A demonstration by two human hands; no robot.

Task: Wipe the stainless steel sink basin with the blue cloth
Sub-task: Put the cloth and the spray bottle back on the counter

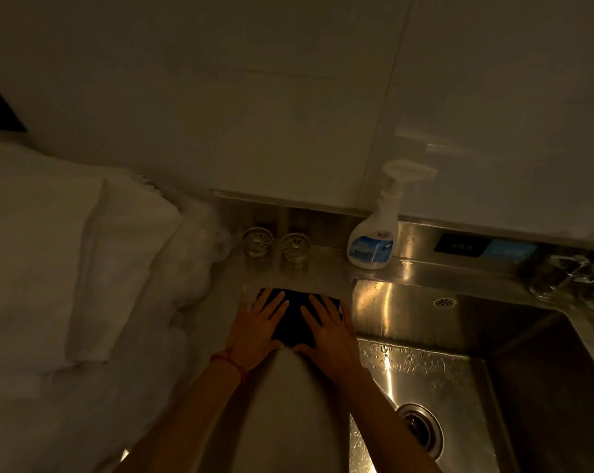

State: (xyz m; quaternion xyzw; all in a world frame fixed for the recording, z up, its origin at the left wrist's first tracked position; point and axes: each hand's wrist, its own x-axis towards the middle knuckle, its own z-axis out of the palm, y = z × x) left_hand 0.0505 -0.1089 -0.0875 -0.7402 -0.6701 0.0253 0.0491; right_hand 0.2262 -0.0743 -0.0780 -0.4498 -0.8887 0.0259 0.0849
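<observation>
A dark blue cloth lies flat on the steel counter just left of the sink. My left hand rests on its left half with fingers spread straight. My right hand presses flat on its right half, beside the sink's left rim. The stainless steel sink basin is at the lower right, wet with droplets, its round drain near the bottom. The light is dim.
A white spray bottle stands on the ledge behind the sink. Two small glasses stand behind the cloth. A heap of white fabric fills the left. A metal fitting sits at the far right, against the tiled wall.
</observation>
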